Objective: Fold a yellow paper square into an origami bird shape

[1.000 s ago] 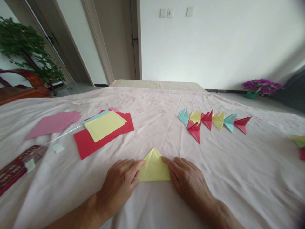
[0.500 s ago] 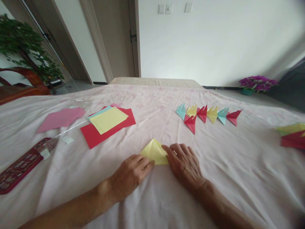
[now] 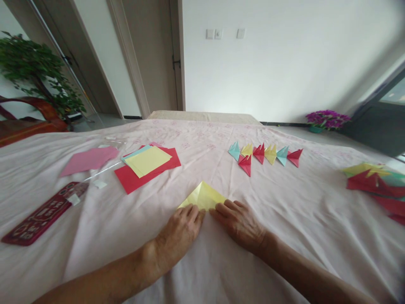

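A yellow folded paper (image 3: 202, 195) lies on the pale pink cloth (image 3: 284, 236) in front of me, now a low triangle. My left hand (image 3: 180, 230) lies palm down with its fingertips pressing the paper's near left edge. My right hand (image 3: 238, 221) lies flat beside it, fingers stretched onto the paper's near right edge. The two hands' fingertips almost meet at the lower middle of the paper. Neither hand lifts the paper off the cloth.
A stack of flat sheets (image 3: 148, 165) in red, yellow and blue lies to the left, with pink sheets (image 3: 90, 159) beyond. Several folded paper shapes (image 3: 264, 154) form a row at the back right. More folded pieces (image 3: 376, 183) sit at the right edge. A dark red packet (image 3: 41, 213) lies at left.
The yellow paper went from a tall house-like shape to a flatter triangle. Both hands slid inward along its near edge until the fingertips nearly touch. The camera view tilted up slightly.
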Motion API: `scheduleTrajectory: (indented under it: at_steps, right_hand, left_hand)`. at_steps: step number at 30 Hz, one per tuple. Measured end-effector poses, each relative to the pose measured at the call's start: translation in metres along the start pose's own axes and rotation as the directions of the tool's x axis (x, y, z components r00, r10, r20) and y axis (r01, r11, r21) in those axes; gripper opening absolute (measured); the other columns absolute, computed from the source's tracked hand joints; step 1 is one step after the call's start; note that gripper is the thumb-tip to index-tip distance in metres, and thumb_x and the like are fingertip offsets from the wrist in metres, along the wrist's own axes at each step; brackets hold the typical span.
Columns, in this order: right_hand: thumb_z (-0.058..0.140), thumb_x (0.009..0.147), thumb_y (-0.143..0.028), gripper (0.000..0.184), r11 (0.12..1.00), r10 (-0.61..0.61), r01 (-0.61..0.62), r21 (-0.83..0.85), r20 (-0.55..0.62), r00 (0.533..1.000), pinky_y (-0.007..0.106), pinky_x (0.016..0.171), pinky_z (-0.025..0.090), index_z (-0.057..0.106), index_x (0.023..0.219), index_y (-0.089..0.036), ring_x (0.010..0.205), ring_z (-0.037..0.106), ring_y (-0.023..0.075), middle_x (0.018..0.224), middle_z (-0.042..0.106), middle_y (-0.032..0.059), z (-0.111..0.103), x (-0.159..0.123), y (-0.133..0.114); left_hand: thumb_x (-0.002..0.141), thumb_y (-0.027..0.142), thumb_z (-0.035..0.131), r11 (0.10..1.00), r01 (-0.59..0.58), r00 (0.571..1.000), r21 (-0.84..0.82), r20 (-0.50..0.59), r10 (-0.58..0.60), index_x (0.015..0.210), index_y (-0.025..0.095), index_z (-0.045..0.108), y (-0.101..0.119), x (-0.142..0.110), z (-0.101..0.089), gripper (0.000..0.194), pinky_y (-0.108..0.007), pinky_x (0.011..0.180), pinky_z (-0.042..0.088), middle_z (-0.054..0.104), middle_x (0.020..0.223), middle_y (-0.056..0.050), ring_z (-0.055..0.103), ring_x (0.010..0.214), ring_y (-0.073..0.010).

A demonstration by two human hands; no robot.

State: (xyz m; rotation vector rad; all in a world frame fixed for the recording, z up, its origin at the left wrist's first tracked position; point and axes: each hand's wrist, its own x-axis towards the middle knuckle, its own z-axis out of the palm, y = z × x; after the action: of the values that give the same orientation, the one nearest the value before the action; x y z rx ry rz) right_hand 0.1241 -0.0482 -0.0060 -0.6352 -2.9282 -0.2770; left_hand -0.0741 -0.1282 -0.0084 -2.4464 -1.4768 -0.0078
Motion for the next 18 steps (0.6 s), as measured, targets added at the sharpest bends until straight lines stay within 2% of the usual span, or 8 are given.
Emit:
scheduleTrajectory:
  at_steps: [8,11,14,16,18]
  right_hand:
    - [0.053,0.093,-0.021,0.015,0.992,0.121,-0.12,-0.03,0.019,0.993,0.034,0.066,0.034,0.062,0.105,-0.019,0.08,0.05,0.0195,0.098,0.063,0.0061,-0.002,-0.031,0.017]
    - [0.051,0.093,-0.017,0.015,0.988,0.147,-0.146,-0.047,0.032,0.989,0.035,0.068,0.035,0.063,0.102,-0.018,0.082,0.052,0.0205,0.1,0.065,0.0069,-0.002,-0.042,0.025]
    - [0.05,0.092,-0.017,0.019,0.983,0.184,-0.185,0.012,0.046,0.982,0.034,0.071,0.038,0.065,0.103,-0.019,0.086,0.055,0.0214,0.1,0.067,0.0072,0.0,-0.05,0.033]
    - [0.047,0.091,-0.013,0.026,0.956,0.271,-0.273,0.104,0.033,0.962,0.033,0.076,0.04,0.067,0.105,-0.022,0.091,0.057,0.0211,0.102,0.068,0.006,0.001,-0.054,0.037]
    - [0.044,0.088,-0.009,0.033,0.881,0.433,-0.422,0.214,-0.006,0.901,0.031,0.08,0.042,0.068,0.105,-0.024,0.096,0.058,0.0204,0.107,0.067,0.0047,0.002,-0.056,0.039]
  left_hand:
    - [0.083,-0.002,0.05,0.996,0.064,0.998,-0.068,0.03,-0.062,0.119,0.013,0.057,-0.012,-0.018,0.0,0.04,-0.038,0.082,0.055,0.065,0.105,-0.01,0.064,0.095,-0.0234]
    - [0.084,-0.004,0.047,0.988,0.115,0.993,-0.101,0.037,-0.111,0.117,0.014,0.059,-0.018,-0.028,0.002,0.04,-0.038,0.085,0.054,0.066,0.11,-0.011,0.064,0.098,-0.0229]
    - [0.085,-0.003,0.043,0.967,0.184,0.983,-0.176,0.052,-0.177,0.114,0.016,0.061,-0.029,-0.039,0.004,0.04,-0.039,0.089,0.052,0.066,0.114,-0.011,0.064,0.1,-0.0225]
    - [0.085,-0.002,0.041,0.931,0.232,0.973,-0.281,0.085,-0.217,0.112,0.02,0.064,-0.041,-0.045,0.005,0.041,-0.037,0.09,0.051,0.066,0.116,-0.007,0.064,0.101,-0.021]
    - [0.086,0.001,0.039,0.856,0.298,0.954,-0.423,0.102,-0.282,0.11,0.026,0.065,-0.054,-0.046,0.008,0.043,-0.031,0.087,0.05,0.065,0.118,-0.002,0.064,0.102,-0.0171]
